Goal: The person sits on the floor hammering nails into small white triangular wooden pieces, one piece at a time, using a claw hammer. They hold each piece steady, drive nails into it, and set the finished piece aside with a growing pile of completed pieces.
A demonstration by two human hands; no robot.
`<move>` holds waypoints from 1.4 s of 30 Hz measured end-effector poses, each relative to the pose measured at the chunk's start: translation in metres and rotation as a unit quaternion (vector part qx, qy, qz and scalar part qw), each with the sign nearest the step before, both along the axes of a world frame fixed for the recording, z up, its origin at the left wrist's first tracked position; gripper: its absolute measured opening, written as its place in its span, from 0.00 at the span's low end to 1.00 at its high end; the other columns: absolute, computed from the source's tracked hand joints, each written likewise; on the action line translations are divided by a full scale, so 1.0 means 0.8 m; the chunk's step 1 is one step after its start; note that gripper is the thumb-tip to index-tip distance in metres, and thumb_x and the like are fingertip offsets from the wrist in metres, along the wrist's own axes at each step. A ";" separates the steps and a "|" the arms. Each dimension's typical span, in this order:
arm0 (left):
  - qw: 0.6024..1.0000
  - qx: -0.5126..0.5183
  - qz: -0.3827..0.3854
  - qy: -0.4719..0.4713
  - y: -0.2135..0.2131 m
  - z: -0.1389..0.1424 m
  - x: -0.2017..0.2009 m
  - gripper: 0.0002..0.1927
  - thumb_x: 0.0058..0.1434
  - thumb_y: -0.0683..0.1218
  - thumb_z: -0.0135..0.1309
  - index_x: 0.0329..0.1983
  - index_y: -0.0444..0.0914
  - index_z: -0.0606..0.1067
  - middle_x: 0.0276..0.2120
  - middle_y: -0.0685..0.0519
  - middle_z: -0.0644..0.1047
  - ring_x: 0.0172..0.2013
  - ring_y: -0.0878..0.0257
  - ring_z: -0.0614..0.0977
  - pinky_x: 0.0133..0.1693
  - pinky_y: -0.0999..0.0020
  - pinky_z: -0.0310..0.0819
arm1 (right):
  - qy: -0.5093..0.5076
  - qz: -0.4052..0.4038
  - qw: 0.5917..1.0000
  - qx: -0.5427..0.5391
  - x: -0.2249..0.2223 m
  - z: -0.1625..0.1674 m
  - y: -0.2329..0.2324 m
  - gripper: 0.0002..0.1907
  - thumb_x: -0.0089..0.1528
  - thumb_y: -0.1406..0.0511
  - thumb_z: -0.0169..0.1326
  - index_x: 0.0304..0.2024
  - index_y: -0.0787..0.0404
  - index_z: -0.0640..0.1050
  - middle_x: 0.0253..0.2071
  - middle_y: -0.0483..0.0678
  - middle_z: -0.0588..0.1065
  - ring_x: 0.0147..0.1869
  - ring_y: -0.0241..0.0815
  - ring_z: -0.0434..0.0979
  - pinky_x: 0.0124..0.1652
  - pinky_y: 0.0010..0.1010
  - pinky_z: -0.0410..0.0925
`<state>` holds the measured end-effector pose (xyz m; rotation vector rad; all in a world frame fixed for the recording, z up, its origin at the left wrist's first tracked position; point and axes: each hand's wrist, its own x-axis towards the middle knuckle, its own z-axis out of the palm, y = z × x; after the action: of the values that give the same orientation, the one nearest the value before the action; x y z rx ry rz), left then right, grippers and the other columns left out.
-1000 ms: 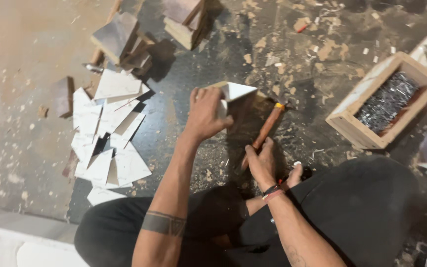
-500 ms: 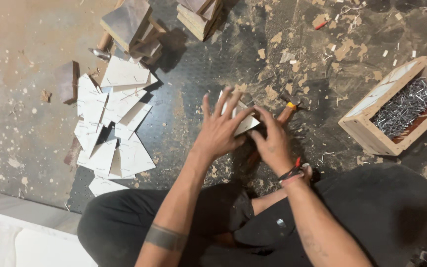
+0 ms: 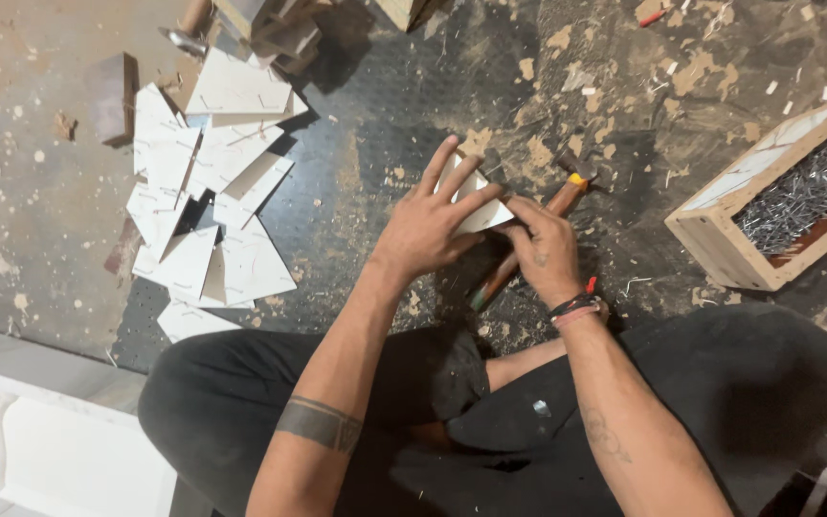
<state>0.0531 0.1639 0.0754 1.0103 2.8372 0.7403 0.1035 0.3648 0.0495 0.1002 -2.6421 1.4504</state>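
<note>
Mid-frame, the left hand (image 3: pixel 428 225) and right hand (image 3: pixel 546 251) both grip one white triangular panel (image 3: pixel 479 203) (hammer (image 3: pixel 538 230) lying idle beneath); a pile of panels (image 3: pixel 208 201) at upper left looks finished.

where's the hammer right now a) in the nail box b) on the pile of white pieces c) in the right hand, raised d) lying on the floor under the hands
d: the hammer lies on the floor, its handle running under the left hand and right hand, which both hold a white piece; the nail box holds only nails.
</note>
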 end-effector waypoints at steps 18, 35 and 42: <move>0.970 0.160 0.148 -0.109 -0.021 -0.064 0.003 0.56 0.48 0.49 0.71 0.75 0.38 0.51 0.70 0.39 0.62 0.69 0.44 0.65 0.67 0.53 0.59 | -0.063 -0.070 0.994 -0.062 0.014 -0.007 0.011 0.16 0.63 0.72 0.59 0.54 0.63 0.78 0.42 0.49 0.82 0.45 0.34 0.79 0.45 0.26 0.71; 0.974 0.125 0.131 -0.137 -0.060 -0.078 -0.006 0.40 0.55 0.50 0.66 0.69 0.38 0.62 0.62 0.45 0.73 0.58 0.47 0.77 0.57 0.53 0.72 | -0.068 -0.037 0.993 -0.089 0.008 -0.037 -0.018 0.16 0.66 0.73 0.57 0.56 0.66 0.78 0.47 0.44 0.79 0.51 0.31 0.77 0.52 0.24 0.70; 0.974 0.132 0.137 -0.127 -0.067 -0.072 0.001 0.41 0.54 0.50 0.67 0.69 0.40 0.63 0.62 0.45 0.73 0.58 0.48 0.77 0.57 0.53 0.72 | -0.065 -0.001 0.993 -0.095 0.020 -0.015 -0.007 0.19 0.68 0.68 0.58 0.61 0.66 0.76 0.51 0.47 0.78 0.54 0.34 0.76 0.54 0.26 0.69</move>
<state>0.0543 0.1105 0.0176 0.4964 2.7284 1.2017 0.1197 0.3591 0.0372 -0.0145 -2.5839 1.7542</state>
